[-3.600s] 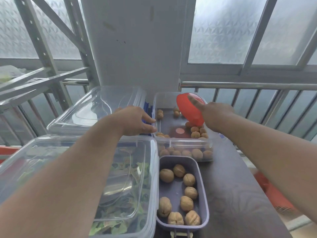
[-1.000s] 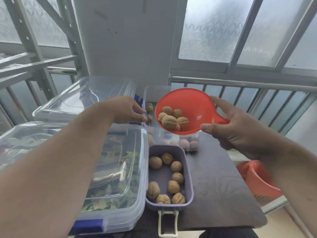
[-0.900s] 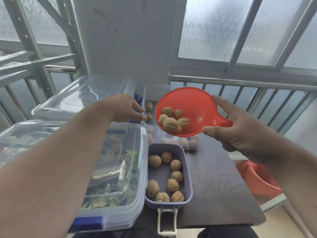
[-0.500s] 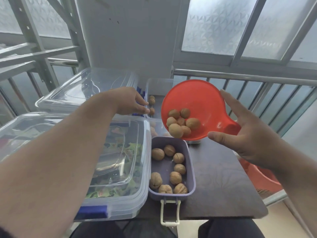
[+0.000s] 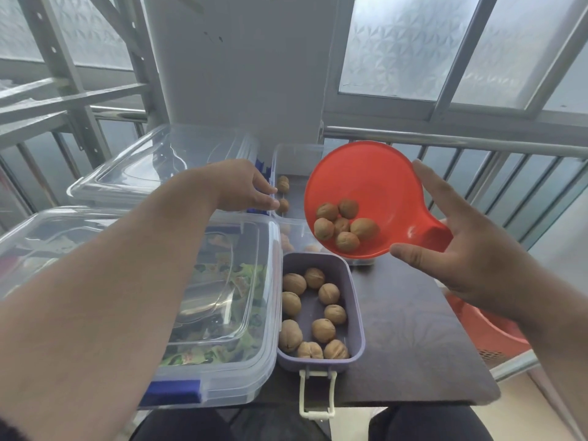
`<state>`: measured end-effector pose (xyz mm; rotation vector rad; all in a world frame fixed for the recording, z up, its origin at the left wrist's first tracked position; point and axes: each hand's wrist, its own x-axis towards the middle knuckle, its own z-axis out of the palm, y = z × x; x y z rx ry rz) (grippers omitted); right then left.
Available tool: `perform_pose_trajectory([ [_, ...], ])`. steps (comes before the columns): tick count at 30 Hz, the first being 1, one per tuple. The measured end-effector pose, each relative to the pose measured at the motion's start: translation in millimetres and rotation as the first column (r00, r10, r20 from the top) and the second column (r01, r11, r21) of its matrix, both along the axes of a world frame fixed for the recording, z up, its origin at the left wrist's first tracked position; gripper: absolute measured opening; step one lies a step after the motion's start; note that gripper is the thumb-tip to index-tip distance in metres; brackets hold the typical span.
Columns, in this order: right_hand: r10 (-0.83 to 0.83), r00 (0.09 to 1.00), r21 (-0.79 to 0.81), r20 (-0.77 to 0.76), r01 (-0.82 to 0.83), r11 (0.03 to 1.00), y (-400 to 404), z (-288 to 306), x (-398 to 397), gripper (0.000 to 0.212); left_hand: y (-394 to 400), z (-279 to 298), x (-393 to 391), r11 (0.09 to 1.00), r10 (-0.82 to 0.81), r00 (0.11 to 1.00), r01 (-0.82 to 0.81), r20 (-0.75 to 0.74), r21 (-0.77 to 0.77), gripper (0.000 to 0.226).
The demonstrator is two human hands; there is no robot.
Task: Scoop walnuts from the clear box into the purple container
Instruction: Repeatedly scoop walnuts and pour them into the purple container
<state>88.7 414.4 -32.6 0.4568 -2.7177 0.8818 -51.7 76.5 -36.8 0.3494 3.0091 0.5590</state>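
My right hand (image 5: 471, 249) holds a red scoop (image 5: 366, 186) by its short handle, tilted toward me, with several walnuts (image 5: 342, 226) pooled at its lower edge. The scoop hangs above the far end of the purple container (image 5: 358, 300), which stands open on the dark table with several walnuts (image 5: 313, 313) inside. Behind it stands the clear box (image 5: 286, 154), partly hidden by the scoop, with a few walnuts (image 5: 282, 186) visible. My left hand (image 5: 241, 186) rests on the clear box's left rim, fingers curled over it.
A large lidded clear bin (image 5: 222, 313) with green contents stands left of the purple container; another clear lid (image 5: 159, 167) lies behind it. A white latch (image 5: 316, 396) hangs off the table's front edge. A red basket (image 5: 486, 332) stands lower right. A metal railing (image 5: 477, 144) runs behind.
My right hand lifted the scoop out of the clear box with walnuts in it, carried it toward me over the purple container and tilted it. My left hand stayed on the box.
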Motion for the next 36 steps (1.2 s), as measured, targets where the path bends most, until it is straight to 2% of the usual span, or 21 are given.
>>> perform_pose_trajectory([
  [5,-0.035,0.999,0.078,-0.028,0.037,0.996,1,-1,2,0.109,1,0,0,1.0,-0.002,1.0,0.002,-0.002,0.012,0.041],
  [9,-0.039,0.999,0.037,-0.012,0.039,0.999,1,0,0,0.108,0,0,0,1.0,0.001,1.0,-0.001,0.003,0.022,0.036],
  [25,-0.053,0.998,0.132,-0.04,0.058,0.99,-3,3,10,0.109,0,0,-1,1.0,-0.007,1.0,0.007,-0.011,-0.017,0.045],
  [36,-0.017,0.991,0.236,-0.132,0.048,0.971,-6,0,12,0.112,1,1,0,1.0,-0.014,1.0,0.014,-0.01,-0.019,0.044],
])
